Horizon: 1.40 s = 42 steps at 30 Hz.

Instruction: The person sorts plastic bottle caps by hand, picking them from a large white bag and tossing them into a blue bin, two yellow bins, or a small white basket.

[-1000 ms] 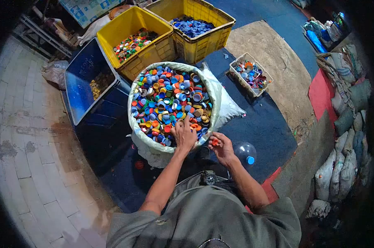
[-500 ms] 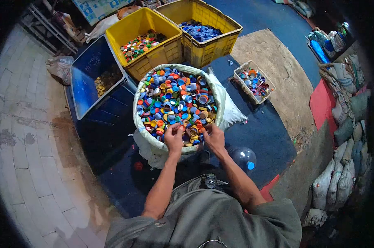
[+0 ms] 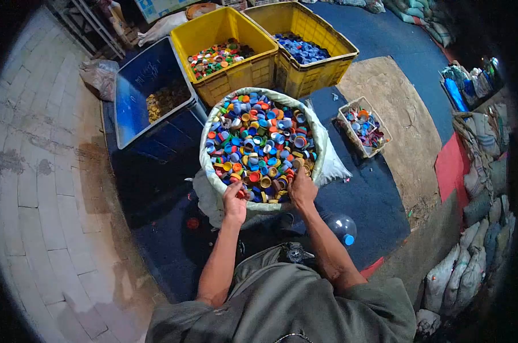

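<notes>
Parting from your right hand (image 3: 303,188), your left hand (image 3: 235,207) clamps a red cap (image 3: 241,195) between its fingers; right fingers, closure unclear, now reach alone among caps (image 3: 263,147) beneath them in the sack (image 3: 207,163).

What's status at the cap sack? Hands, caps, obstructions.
Left hand at near rim of sack, red cap in its fingers. Right hand down among the caps, grip unclear. Caps heaped inside sack. Nothing visibly blocking either hand.

left hand (image 3: 235,204): curled | right hand (image 3: 303,190): back upward, slightly farther forward | forearms (image 3: 220,260): reaching forward
</notes>
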Available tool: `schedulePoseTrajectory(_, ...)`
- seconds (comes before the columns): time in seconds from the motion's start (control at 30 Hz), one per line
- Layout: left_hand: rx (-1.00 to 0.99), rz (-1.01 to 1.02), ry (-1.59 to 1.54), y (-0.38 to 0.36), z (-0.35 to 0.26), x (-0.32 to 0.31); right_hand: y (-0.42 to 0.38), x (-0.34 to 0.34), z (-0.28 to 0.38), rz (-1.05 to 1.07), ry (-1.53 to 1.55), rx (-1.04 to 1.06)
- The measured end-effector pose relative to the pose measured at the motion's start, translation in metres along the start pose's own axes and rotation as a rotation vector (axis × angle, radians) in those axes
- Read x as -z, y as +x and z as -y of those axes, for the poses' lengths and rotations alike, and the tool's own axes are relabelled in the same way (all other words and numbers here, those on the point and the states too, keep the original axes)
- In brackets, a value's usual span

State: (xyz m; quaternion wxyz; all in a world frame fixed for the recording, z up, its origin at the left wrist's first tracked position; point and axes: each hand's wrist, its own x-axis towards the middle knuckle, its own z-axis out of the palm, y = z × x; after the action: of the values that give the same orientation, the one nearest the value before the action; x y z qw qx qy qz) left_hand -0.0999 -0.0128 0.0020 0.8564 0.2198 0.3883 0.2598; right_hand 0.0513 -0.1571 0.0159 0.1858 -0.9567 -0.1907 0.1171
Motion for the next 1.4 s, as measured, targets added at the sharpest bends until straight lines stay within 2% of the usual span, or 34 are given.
schedulePoseTrajectory(0.17, -0.224, -0.027, 0.543, 0.005, 0.004, -0.007, -0.001, 0.007, 0.004, -0.017, 0.053, -0.049)
schedulePoseTrajectory(0.23, -0.332, -0.023, 0.756, 0.009, 0.004, -0.008, 0.000, 0.004, -0.004, -0.060, 0.229, -0.022)
schedulePoseTrajectory(0.27, -0.418, 0.014, 0.875, 0.031, 0.016, 0.013, 0.000, 0.002, -0.011, -0.080, 0.318, -0.009)
schedulePoseTrajectory(0.37, -0.600, 0.045, 1.271, 0.020, 0.002, -0.009, 0.001, -0.009, -0.033, -0.135, 0.689, 0.070)
schedulePoseTrajectory(0.4, -0.578, 0.065, 1.318, 0.024, 0.003, -0.008, 0.002, -0.013, -0.044, 0.013, 0.927, -0.021)
schedulePoseTrajectory(0.5, -0.640, 0.130, 1.459, 0.025, 0.000, -0.015, -0.013, 0.030, -0.038, 0.323, 1.415, -0.358)
schedulePoseTrajectory(0.63, -0.651, 0.209, 1.464, 0.038, 0.001, -0.010, -0.019, 0.013, -0.066, 0.434, 1.770, -0.336)
schedulePoseTrajectory(0.73, -0.679, 0.236, 1.469, 0.040, -0.001, -0.013, -0.029, 0.013, -0.065, 0.349, 1.823, -0.386)
schedulePoseTrajectory(0.83, -0.651, 0.243, 1.522, 0.047, 0.001, -0.008, -0.029, 0.006, -0.066, 0.360, 1.885, -0.376)
schedulePoseTrajectory(0.87, -0.682, 0.235, 1.512, 0.050, 0.002, -0.006, -0.029, 0.005, -0.067, 0.355, 1.871, -0.375)
schedulePoseTrajectory(0.97, -0.583, 0.223, 1.427, 0.050, 0.003, -0.005, -0.029, 0.007, -0.065, 0.348, 1.840, -0.369)
schedulePoseTrajectory(1.07, -0.685, 0.163, 1.386, 0.041, -0.002, -0.012, -0.028, 0.008, -0.062, 0.353, 1.846, -0.384)
schedulePoseTrajectory(1.2, -0.038, 0.080, 0.561, 0.023, -0.014, -0.028, -0.025, 0.017, -0.048, 0.366, 1.913, -0.447)
schedulePoseTrajectory(1.23, 0.030, 0.130, 0.334, 0.025, -0.015, -0.023, -0.023, 0.018, -0.045, 0.372, 1.934, -0.453)
schedulePoseTrajectory(1.3, 0.121, 0.095, 0.089, 0.027, -0.014, -0.019, -0.021, 0.019, -0.039, 0.378, 1.939, -0.434)
schedulePoseTrajectory(1.37, 0.142, 0.103, 0.041, 0.027, -0.012, -0.014, -0.020, 0.020, -0.028, 0.394, 1.977, -0.415)
schedulePoseTrajectory(1.4, 0.132, 0.090, 0.051, 0.024, -0.013, -0.016, -0.022, 0.024, -0.021, 0.387, 1.985, -0.484)
